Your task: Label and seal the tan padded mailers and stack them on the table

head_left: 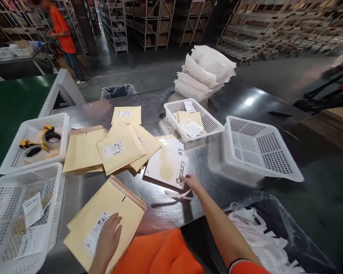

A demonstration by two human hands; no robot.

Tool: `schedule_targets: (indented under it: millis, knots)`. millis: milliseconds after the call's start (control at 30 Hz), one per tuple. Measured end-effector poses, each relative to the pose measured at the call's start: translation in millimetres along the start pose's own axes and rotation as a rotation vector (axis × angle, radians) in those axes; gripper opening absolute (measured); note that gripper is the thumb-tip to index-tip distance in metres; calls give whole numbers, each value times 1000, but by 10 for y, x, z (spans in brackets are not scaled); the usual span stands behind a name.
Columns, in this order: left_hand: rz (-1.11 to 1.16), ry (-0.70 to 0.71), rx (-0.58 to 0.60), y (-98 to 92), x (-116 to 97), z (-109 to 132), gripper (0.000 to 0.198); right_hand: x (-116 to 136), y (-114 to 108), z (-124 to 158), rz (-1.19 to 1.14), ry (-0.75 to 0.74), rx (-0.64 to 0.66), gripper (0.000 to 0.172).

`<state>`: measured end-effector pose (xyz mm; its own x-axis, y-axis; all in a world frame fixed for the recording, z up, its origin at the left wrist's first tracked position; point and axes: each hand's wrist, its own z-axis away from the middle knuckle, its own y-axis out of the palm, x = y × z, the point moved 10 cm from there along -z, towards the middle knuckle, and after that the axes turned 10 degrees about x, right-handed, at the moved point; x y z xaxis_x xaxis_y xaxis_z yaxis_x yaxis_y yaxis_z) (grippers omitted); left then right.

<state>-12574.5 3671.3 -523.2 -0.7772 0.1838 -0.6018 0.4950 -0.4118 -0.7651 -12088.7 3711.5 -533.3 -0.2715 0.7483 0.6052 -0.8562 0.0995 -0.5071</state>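
Observation:
My left hand (110,234) rests on a yellow padded envelope (128,213) near the front edge of the table, its fingers stretched out over the white label (95,234). Under that envelope lies at least one more. My right hand (192,183) has its fingertips closed at the near right corner of a white booklet (162,163) with large black lettering, top of a small pile. A curled white strip (179,195) lies just below this hand. Several more padded envelopes (121,148), some labelled, overlap to the left of the booklets.
White baskets stand at left, one with tape dispensers (50,137), one with paper slips (32,209). Another basket (208,129) holds envelopes; an empty one (260,148) stands right. Stacked baskets (205,72) are behind. White strips (257,236) fill a bag. A person (63,34) stands far left.

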Motion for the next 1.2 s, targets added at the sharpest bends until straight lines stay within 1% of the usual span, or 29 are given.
schedule_targets:
  millis: [67, 133, 200, 267, 300, 333, 400, 433, 467, 500, 533, 600, 633, 667, 733, 767, 800, 833, 867, 900, 933, 967, 1000, 1033, 1067, 1100, 1133, 1167, 1200]
  knots:
    - [53, 23, 3, 18, -107, -17, 37, 9, 145, 109, -54, -16, 75, 20]
    - [202, -20, 29, 44, -170, -19, 37, 5, 225, 309, -144, -51, 133, 26]
    - [458, -137, 94, 123, -211, -24, 38, 55, 201, 580, -279, -160, 176, 35]
    - [846, -284, 188, 278, -307, -45, 45, 164, 76, 889, -339, -313, 217, 38]
    - [1080, -348, 252, 378, -412, -71, 51, 223, -7, 1040, -301, -382, 232, 37]
    - [1326, -388, 324, 465, -566, -116, 59, 276, -94, 1177, -215, -437, 235, 35]
    - [1741, -398, 494, 552, -949, -253, 75, 384, -243, 1400, -15, -537, 223, 30]
    - [1868, -391, 566, 554, -1109, -329, 81, 443, -286, 1489, 66, -596, 218, 28]
    - [1930, -402, 625, 559, -1222, -394, 81, 503, -306, 1566, 129, -659, 211, 27]
    - [1939, -431, 630, 561, -1259, -457, 73, 560, -312, 1630, 168, -721, 195, 26]
    - [1913, -474, 589, 558, -1235, -511, 59, 607, -309, 1678, 188, -770, 168, 25]
    - [1826, -552, 456, 515, -1100, -573, 25, 672, -298, 1740, 191, -820, 80, 25]
    - [1797, -557, 404, 466, -1044, -585, 17, 698, -287, 1765, 176, -829, 42, 24]
    - [1789, -540, 386, 413, -1019, -584, 19, 722, -263, 1791, 159, -833, 25, 24]
    - [1801, -502, 438, 327, -1029, -533, 27, 776, -185, 1846, 135, -835, 42, 23]
    - [1796, -498, 437, 279, -1009, -494, 29, 802, -151, 1868, 127, -831, 53, 22]
    - [1781, -501, 401, 225, -966, -455, 31, 820, -138, 1878, 106, -818, 43, 20]
    - [1754, -509, 340, 168, -908, -415, 34, 822, -161, 1872, 64, -793, -4, 20]
    - [1721, -506, 266, 107, -848, -379, 40, 795, -213, 1848, -10, -749, -83, 22]
    - [1691, -489, 191, 47, -799, -346, 50, 725, -257, 1802, -117, -679, -160, 29]
    - [1665, -467, 129, -2, -759, -311, 60, 614, -246, 1726, -247, -581, -193, 39]
    - [1642, -449, 87, -29, -725, -273, 69, 489, -141, 1626, -377, -465, -151, 49]
    - [1620, -436, 61, -40, -690, -231, 73, 382, 54, 1529, -489, -351, -37, 56]
    - [1595, -432, 39, -44, -644, -187, 74, 319, 313, 1468, -570, -259, 133, 59]
    - [1571, -436, 22, -42, -588, -141, 74, 300, 576, 1461, -619, -201, 317, 58]
    - [1550, -444, 25, -28, -536, -99, 73, 309, 791, 1495, -645, -176, 473, 55]
    - [1534, -448, 49, -9, -492, -68, 72, 333, 931, 1539, -663, -180, 574, 51]
    - [1525, -446, 76, 1, -450, -53, 69, 360, 1004, 1574, -680, -198, 622, 49]
    - [1518, -446, 85, -8, -390, -54, 65, 382, 1031, 1593, -696, -216, 634, 48]
